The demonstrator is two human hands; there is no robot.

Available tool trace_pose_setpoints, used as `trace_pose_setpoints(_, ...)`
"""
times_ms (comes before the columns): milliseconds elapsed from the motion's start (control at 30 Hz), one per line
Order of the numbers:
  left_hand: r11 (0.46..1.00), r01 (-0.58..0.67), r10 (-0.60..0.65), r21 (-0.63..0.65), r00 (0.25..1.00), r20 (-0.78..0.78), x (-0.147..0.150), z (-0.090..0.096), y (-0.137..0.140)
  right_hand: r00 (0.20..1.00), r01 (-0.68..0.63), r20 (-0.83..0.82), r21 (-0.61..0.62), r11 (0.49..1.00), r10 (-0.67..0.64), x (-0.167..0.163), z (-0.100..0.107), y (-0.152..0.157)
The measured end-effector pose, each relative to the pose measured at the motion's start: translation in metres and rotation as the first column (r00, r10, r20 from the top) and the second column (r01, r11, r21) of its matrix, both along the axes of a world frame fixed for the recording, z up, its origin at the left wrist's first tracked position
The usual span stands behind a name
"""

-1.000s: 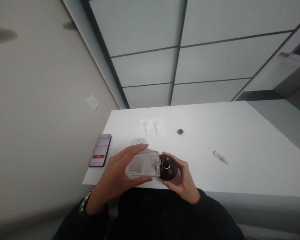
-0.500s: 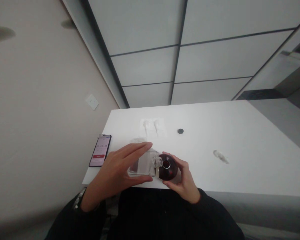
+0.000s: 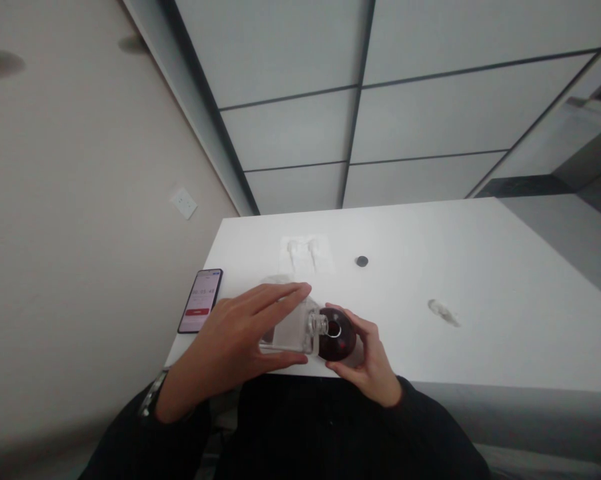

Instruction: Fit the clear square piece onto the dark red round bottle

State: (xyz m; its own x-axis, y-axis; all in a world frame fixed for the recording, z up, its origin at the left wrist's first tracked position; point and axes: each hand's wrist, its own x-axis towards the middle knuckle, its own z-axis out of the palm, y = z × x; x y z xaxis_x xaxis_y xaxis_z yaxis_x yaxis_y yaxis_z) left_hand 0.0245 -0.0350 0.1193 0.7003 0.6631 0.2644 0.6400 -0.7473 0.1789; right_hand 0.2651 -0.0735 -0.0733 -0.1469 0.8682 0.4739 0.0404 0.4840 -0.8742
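My left hand is wrapped around a clear square-sided bottle that is tipped to the right, its uncapped neck against the mouth of a dark brown bottle. My right hand grips the brown bottle from its right side, thumb in front and fingers behind. The brown bottle stands upright on the white table with its round mouth open. Whether liquid runs between the two necks, I cannot make out. Much of the clear bottle's body is hidden by my left hand.
Two white pump heads lie on a white sheet behind the bottles. A small dark cap sits to their right, and a crumpled clear plastic piece lies farther right. A phone rests at the table's left edge.
The clear bottle and my left hand have shifted slightly to the right, bringing its neck farther over the brown bottle's mouth. My right hand stays in place.
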Motion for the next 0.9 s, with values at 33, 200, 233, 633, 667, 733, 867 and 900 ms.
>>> trace_pose_setpoints(33, 1.0, 0.003, -0.003, 0.003, 1.0, -0.003, 0.0, 0.001, 0.0, 1.0, 0.004, 0.003, -0.005, 1.0, -0.004, 0.0, 0.0, 0.0)
trace_pose_setpoints(200, 1.0, 0.014, -0.014, 0.008, 1.0, -0.02, 0.001, 0.003, 0.001, 1.0, 0.003, 0.0, -0.01, 1.0, -0.003, 0.001, -0.001, -0.001)
trace_pose_setpoints(233, 1.0, 0.016, -0.016, 0.01, 1.0, -0.023, 0.001, 0.003, 0.002, 1.0, 0.001, -0.004, -0.009, 1.0, -0.001, 0.001, -0.001, -0.001)
trace_pose_setpoints(633, 0.998, 0.041, -0.038, 0.037, 0.997, -0.067, 0.003, 0.007, 0.003, 1.0, -0.001, -0.02, -0.011, 1.0, 0.0, -0.001, 0.0, 0.0)
trace_pose_setpoints(667, 0.998, 0.042, -0.039, 0.036, 0.997, -0.07, 0.003, 0.008, 0.003, 1.0, 0.0, -0.02, -0.012, 1.0, -0.001, -0.001, 0.0, 0.0)
trace_pose_setpoints(733, 0.999, 0.043, -0.04, 0.031, 0.996, -0.077, 0.003, 0.009, 0.003, 1.0, -0.002, -0.025, -0.01, 1.0, 0.002, -0.001, 0.001, 0.0)
trace_pose_setpoints(867, 0.999, 0.036, -0.034, 0.023, 0.996, -0.084, 0.003, 0.01, 0.003, 1.0, -0.006, -0.026, -0.006, 1.0, 0.006, -0.001, 0.001, 0.0)
trace_pose_setpoints(900, 0.999, 0.035, -0.033, 0.019, 0.996, -0.088, 0.003, 0.011, 0.003, 1.0, -0.005, -0.024, -0.007, 1.0, 0.005, -0.001, 0.001, 0.0)
